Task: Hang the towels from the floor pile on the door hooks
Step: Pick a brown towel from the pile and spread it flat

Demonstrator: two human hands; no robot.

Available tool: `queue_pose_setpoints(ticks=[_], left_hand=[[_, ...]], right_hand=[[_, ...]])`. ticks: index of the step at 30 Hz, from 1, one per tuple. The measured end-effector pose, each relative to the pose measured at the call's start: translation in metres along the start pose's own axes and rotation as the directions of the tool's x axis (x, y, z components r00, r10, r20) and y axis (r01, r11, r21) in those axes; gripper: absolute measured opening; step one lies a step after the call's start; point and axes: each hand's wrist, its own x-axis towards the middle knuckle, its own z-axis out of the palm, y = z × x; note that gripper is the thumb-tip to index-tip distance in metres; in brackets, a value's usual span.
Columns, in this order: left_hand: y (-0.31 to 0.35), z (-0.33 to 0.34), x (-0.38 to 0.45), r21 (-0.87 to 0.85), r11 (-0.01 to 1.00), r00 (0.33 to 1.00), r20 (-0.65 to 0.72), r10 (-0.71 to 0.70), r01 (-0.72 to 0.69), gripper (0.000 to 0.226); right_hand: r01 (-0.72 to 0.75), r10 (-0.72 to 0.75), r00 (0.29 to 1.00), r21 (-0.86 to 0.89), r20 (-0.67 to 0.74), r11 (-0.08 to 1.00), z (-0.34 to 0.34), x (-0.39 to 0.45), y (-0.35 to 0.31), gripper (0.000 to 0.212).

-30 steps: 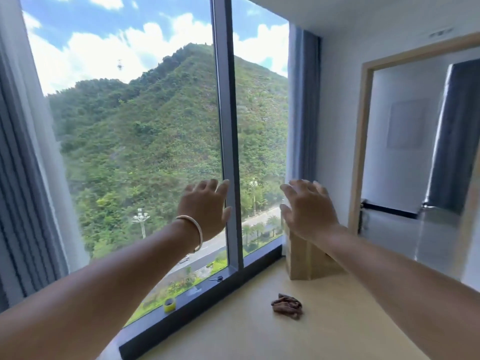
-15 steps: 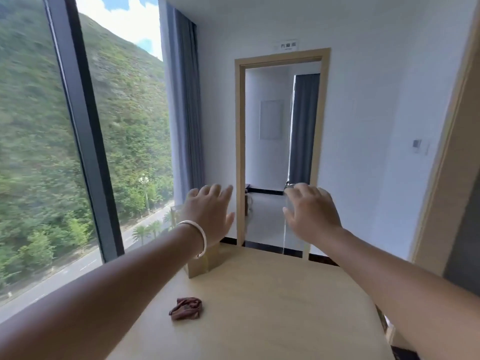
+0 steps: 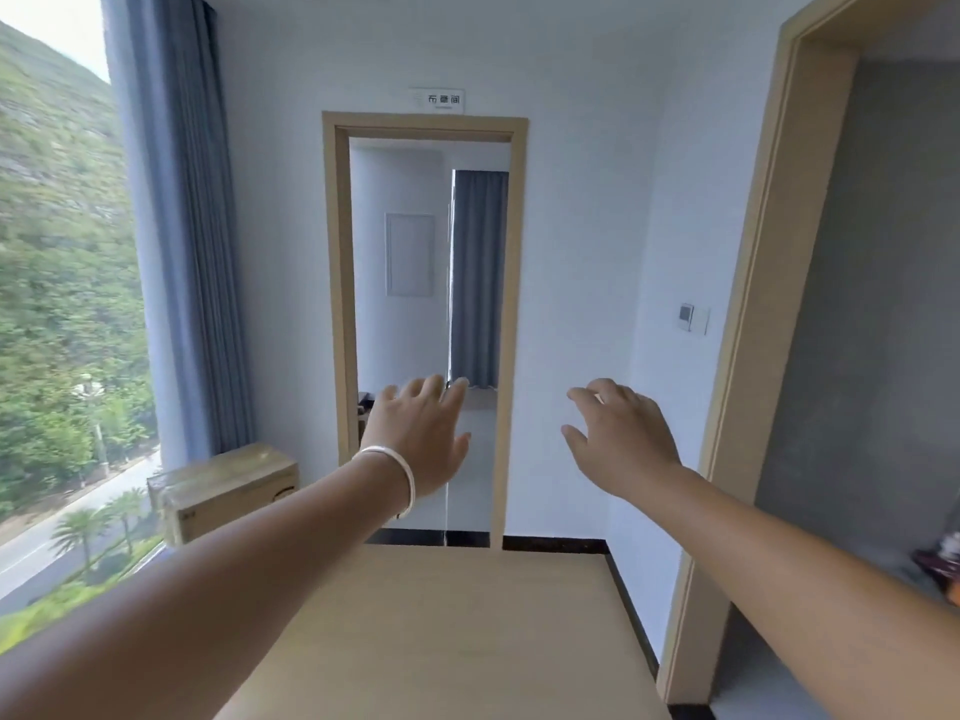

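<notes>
Both arms are stretched out in front of me at chest height. My left hand [image 3: 421, 433], with a pale bangle on the wrist, is spread open and holds nothing. My right hand [image 3: 618, 439] is open too, fingers loosely curved, empty. Straight ahead stands a wood-framed doorway [image 3: 332, 314] with a small sign above it; a glass panel edge shows inside the doorway. No towel pile and no door hooks are visible in this view.
Light wooden floor [image 3: 441, 631] runs ahead to the doorway. A cardboard box [image 3: 223, 491] sits by the blue curtain [image 3: 176, 226] and window at left. A second wood-framed opening [image 3: 748, 324] with a grey wall is at right; something dark lies at its far right edge [image 3: 940, 563].
The view has swung right, from the window to the doorway and the right opening. The brown cloth on the floor has dropped out of view. Both hands stay open and raised.
</notes>
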Motion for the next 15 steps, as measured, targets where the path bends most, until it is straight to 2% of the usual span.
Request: queue_pose_setpoints(ticks=[10, 15], left_hand=[[0.041, 0.092, 0.107, -0.104, 0.989, 0.995, -0.008, 0.100, -0.101, 0.058], [0.069, 0.137, 0.161, -0.085, 0.991, 0.994, 0.030, 0.103, -0.100, 0.056]], right_hand=[[-0.083, 0.085, 0.996, -0.052, 0.036, 0.995, 0.070, 0.062, 0.068, 0.043], [-0.087, 0.090, 0.996, -0.075, 0.029, 0.993, 0.113, 0.105, 0.118, 0.045]])
